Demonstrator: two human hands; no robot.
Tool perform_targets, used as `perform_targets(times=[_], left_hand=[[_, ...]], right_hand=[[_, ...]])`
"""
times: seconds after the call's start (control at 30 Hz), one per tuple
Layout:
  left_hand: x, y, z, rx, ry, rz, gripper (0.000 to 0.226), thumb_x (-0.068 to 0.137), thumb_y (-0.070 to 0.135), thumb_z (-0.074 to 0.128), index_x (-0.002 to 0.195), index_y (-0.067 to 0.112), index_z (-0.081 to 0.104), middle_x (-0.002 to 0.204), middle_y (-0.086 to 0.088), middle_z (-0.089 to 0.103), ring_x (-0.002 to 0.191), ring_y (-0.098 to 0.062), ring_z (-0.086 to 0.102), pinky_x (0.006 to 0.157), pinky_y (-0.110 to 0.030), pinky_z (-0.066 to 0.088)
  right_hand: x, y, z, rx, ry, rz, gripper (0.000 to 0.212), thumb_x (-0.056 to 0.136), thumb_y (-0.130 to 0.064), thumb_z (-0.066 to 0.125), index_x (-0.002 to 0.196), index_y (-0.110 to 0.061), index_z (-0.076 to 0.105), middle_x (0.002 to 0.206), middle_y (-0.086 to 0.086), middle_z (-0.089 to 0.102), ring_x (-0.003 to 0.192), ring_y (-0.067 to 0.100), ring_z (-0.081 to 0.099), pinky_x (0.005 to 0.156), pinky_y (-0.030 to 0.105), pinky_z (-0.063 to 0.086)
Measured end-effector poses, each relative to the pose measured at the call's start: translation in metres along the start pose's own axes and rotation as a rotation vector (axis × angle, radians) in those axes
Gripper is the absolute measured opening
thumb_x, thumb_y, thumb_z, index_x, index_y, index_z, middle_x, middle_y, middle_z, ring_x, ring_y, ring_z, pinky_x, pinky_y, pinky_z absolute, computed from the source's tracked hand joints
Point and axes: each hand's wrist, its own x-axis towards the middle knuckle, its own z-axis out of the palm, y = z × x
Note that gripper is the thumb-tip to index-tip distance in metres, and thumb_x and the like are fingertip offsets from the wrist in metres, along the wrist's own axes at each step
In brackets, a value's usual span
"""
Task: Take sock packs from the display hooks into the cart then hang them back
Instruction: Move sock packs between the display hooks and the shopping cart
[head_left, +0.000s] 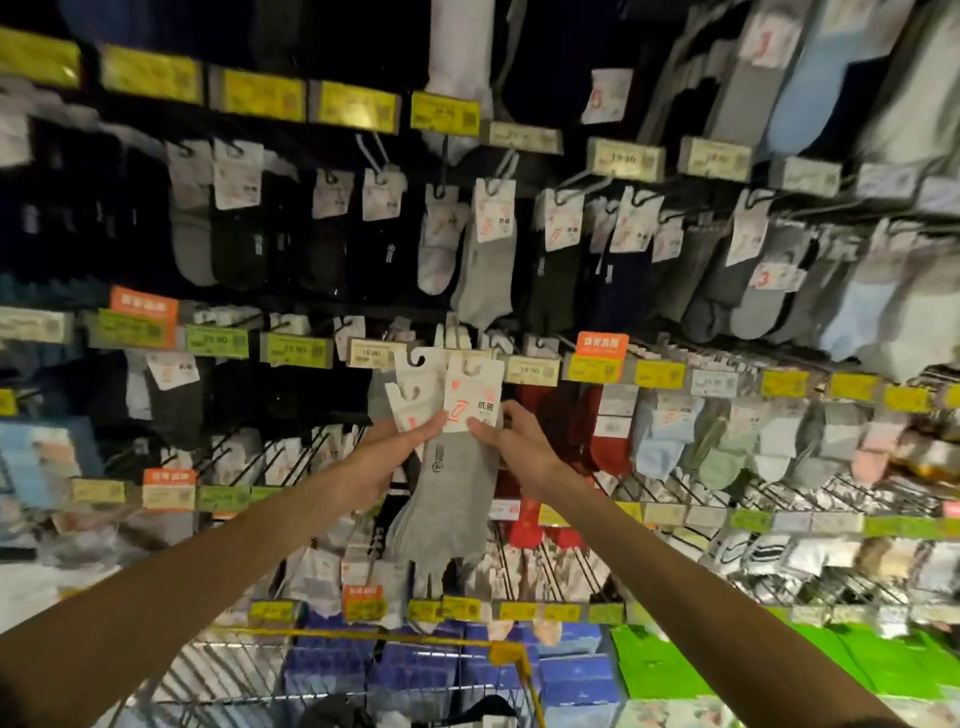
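1. The left hand (389, 457) reaches up to the sock wall, its grip clenched on a fan of white cards (413, 400): the thumb lies on the front of them and the fingers go behind.
2. The right hand (522, 441) pinches the lower edge of the header card (474, 397) of a grey sock pack (457, 483), so this grip is grasping the pack too.
3. The grey sock pack is held up between both hands, in front of the display and just under a row of price tags (535, 370). The socks hang down from the card, toes lowest.
4. The hanger cut-out at the top of the header card sits level with the price tags (whether it is over a hook I cannot tell).
5. Bare wire hooks (304, 457) jut out to the left of the left hand, near its wrist.
6. More packs hang in rows above and to both sides. Red socks (608, 447) are just right of the right hand.
7. The cart (363, 635), wire with a yellow rim, stands below the forearms, well under the held pack. Something dark (337, 709) lies inside it.
8. Blue boxes (415, 670) and green boxes (665, 670) are stacked on the lowest shelf beyond the cart.
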Motion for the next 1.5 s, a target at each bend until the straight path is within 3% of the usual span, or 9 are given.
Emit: perform_targets(times=[0.17, 0.33, 0.43, 0.6, 0.77, 0.93, 1.17, 1.37, 1.5], left_hand=[[0.021, 0.059, 0.015, 0.010, 0.029, 0.139, 0.044, 0.078, 0.039, 0.079, 0.118, 0.025, 0.070, 0.115, 0.007, 0.073, 0.109, -0.010, 0.065, 0.101, -0.033, 0.048], [0.042, 0.099, 0.023, 0.017, 0.063, 0.186, 0.029, 0.083, 0.031, 0.078, 0.110, 0.020, 0.074, 0.110, 0.005, 0.074, 0.106, -0.011, 0.066, 0.090, -0.026, 0.050], [0.050, 0.113, 0.023, 0.037, 0.056, 0.198, 0.036, 0.083, 0.032, 0.077, 0.115, 0.016, 0.072, 0.113, 0.004, 0.073, 0.110, -0.011, 0.065, 0.086, -0.023, 0.048], [0.063, 0.137, 0.028, 0.028, 0.024, 0.230, 0.032, 0.083, 0.034, 0.077, 0.112, 0.019, 0.072, 0.110, 0.006, 0.074, 0.106, -0.010, 0.064, 0.096, -0.028, 0.046], [0.075, 0.160, 0.029, -0.035, 0.062, 0.224, 0.027, 0.084, 0.033, 0.077, 0.107, 0.021, 0.072, 0.103, 0.010, 0.072, 0.101, -0.008, 0.062, 0.091, -0.030, 0.043], [0.088, 0.178, 0.024, -0.054, 0.009, 0.242, 0.034, 0.087, 0.030, 0.074, 0.119, 0.019, 0.069, 0.112, 0.007, 0.071, 0.096, -0.003, 0.061, 0.068, -0.020, 0.041], [0.112, 0.181, 0.017, -0.088, -0.017, 0.257, 0.037, 0.081, 0.031, 0.079, 0.114, 0.018, 0.072, 0.112, 0.003, 0.074, 0.106, -0.016, 0.067, 0.089, -0.031, 0.051], [0.118, 0.184, 0.023, -0.140, 0.040, 0.265, 0.036, 0.081, 0.037, 0.078, 0.111, 0.017, 0.073, 0.103, 0.003, 0.075, 0.100, -0.014, 0.068, 0.078, -0.027, 0.049], [0.122, 0.186, 0.022, -0.140, 0.046, 0.218, 0.038, 0.080, 0.045, 0.076, 0.109, 0.021, 0.074, 0.102, 0.001, 0.076, 0.101, -0.019, 0.069, 0.094, -0.038, 0.052]], right_hand=[[0.021, -0.056, -0.012, 0.128, 0.051, -0.069, 0.040, 0.088, -0.014, 0.071, 0.123, -0.008, 0.053, 0.118, 0.009, 0.068, 0.103, 0.023, 0.068, 0.091, 0.043, 0.055], [0.033, -0.097, -0.021, 0.113, 0.060, -0.102, 0.035, 0.092, -0.020, 0.066, 0.121, -0.009, 0.052, 0.116, 0.005, 0.067, 0.099, 0.018, 0.067, 0.071, 0.029, 0.053], [0.044, -0.114, -0.025, 0.092, 0.071, -0.109, 0.036, 0.092, -0.029, 0.066, 0.120, -0.009, 0.056, 0.116, 0.005, 0.069, 0.101, 0.018, 0.067, 0.071, 0.028, 0.053], [0.072, -0.152, -0.027, 0.117, 0.184, -0.160, 0.036, 0.089, -0.028, 0.069, 0.117, -0.008, 0.059, 0.108, 0.008, 0.070, 0.095, 0.019, 0.069, 0.072, 0.030, 0.056], [0.096, -0.184, -0.022, 0.171, 0.210, -0.153, 0.032, 0.089, -0.027, 0.070, 0.113, -0.008, 0.062, 0.104, 0.012, 0.073, 0.095, 0.025, 0.071, 0.087, 0.044, 0.057], [0.110, -0.203, -0.018, 0.233, 0.213, -0.184, 0.033, 0.090, -0.028, 0.069, 0.116, -0.009, 0.063, 0.100, 0.009, 0.075, 0.088, 0.022, 0.072, 0.072, 0.036, 0.059], [0.122, -0.224, -0.017, 0.232, 0.296, -0.262, 0.023, 0.091, -0.023, 0.067, 0.109, -0.009, 0.067, 0.098, 0.013, 0.074, 0.086, 0.026, 0.073, 0.073, 0.038, 0.060], [0.135, -0.231, -0.015, 0.213, 0.325, -0.377, 0.005, 0.091, -0.014, 0.064, 0.094, -0.015, 0.068, 0.097, 0.014, 0.073, 0.092, 0.032, 0.071, 0.081, 0.045, 0.058], [0.143, -0.234, -0.013, 0.247, 0.323, -0.426, 0.015, 0.092, -0.006, 0.062, 0.091, -0.021, 0.066, 0.091, 0.006, 0.072, 0.085, 0.023, 0.070, 0.075, 0.039, 0.058]])
